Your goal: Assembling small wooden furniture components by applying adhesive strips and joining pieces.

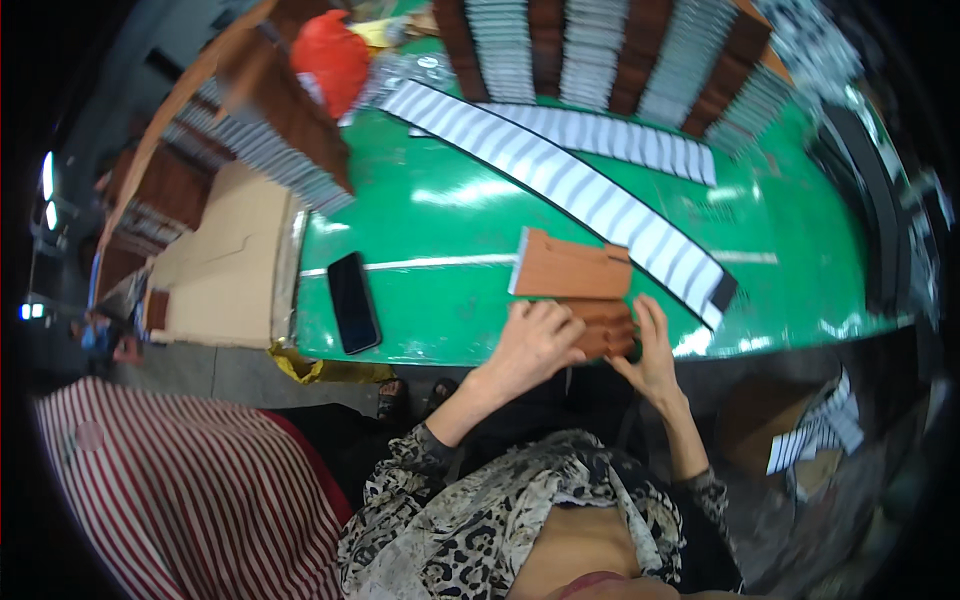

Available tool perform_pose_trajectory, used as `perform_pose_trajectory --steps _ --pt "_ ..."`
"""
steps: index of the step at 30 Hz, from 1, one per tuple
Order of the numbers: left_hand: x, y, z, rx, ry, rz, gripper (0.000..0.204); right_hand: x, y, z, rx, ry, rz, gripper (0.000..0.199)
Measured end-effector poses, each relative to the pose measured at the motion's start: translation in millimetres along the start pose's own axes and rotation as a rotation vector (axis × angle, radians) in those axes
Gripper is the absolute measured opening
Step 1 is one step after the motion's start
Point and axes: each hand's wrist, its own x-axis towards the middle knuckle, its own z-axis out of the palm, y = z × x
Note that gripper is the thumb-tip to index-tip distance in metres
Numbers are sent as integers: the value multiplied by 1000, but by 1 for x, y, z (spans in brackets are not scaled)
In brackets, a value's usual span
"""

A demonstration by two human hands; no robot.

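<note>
A brown leather-like piece (603, 326) with a wavy, folded right end is at the table's front edge. My left hand (538, 342) presses on its left part with curled fingers. At the opposite end, my right hand (648, 352) pinches the piece between thumb and fingers. Just beyond it lies a flat, lighter brown leather-like piece (570, 266) with a pale left edge and a small dark strip at its right. A long white strip (560, 180) with grey wavy bands and dark edges runs diagonally behind, its near end to the right of my right hand.
A second banded strip (620, 142) lies farther back on the green table (440, 215). Tall brown-and-grey stacks (500, 50) line the back, with another stack (290, 150) at left. A black phone (355, 303) lies left of my hands. Cardboard (225, 260) borders the table's left side.
</note>
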Motion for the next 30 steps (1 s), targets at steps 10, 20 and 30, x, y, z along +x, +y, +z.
perform_pose_trajectory --steps 10,20,30 --pt "-60 -18 -6 -363 92 -124 79 11 -15 -16 -99 -63 -68 74" --pt "-28 -29 46 -600 453 -335 81 19 -23 23 34 162 131 72" --pt "-36 -39 43 -628 345 -222 82 19 -19 14 -66 19 15 75"
